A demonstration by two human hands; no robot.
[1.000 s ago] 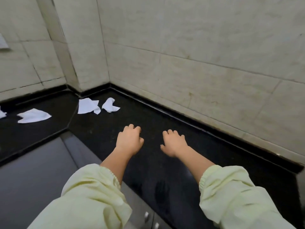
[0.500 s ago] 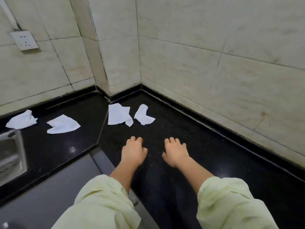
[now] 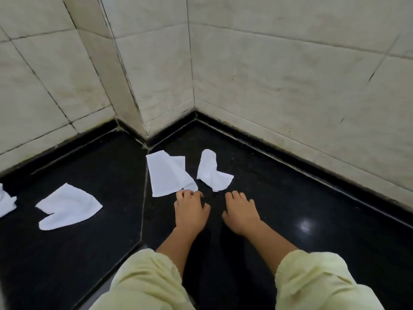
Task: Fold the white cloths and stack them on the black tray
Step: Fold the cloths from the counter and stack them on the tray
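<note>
Black counter [image 3: 290, 198] filling the lower frame, tiled wall [image 3: 279, 74] across the top, corner at upper centre. Four white cloths lying loose and unfolded on the counter. Flat cloth [image 3: 166, 175] at centre, just below the corner, one flap doubled over along its right side. Crumpled cloth [image 3: 211, 173] just right of it, apart from it, bunched at its top and spread at its bottom. Left cloth [image 3: 67, 206] at mid-left, well apart from those two, lying flat with a notch in its lower edge. Edge cloth [image 3: 6, 202] cut off by the left border, only a scrap showing.

Left hand [image 3: 191, 211] at centre, palm down, fingers curled, fingertips [image 3: 187, 193] at the lower right corner of the flat cloth; touching or merely beside it, cannot tell. Nothing clasped in that hand. Right hand [image 3: 241, 212] just right of it, palm down on or just over bare counter, fingers loosely spread, holding nothing, a little below the crumpled cloth and clear of it. Both forearms bare, pale yellow sleeves [image 3: 312, 280] bunched at the bottom of the frame. Bright glint of light on the counter at right. Black tray not in view.
</note>
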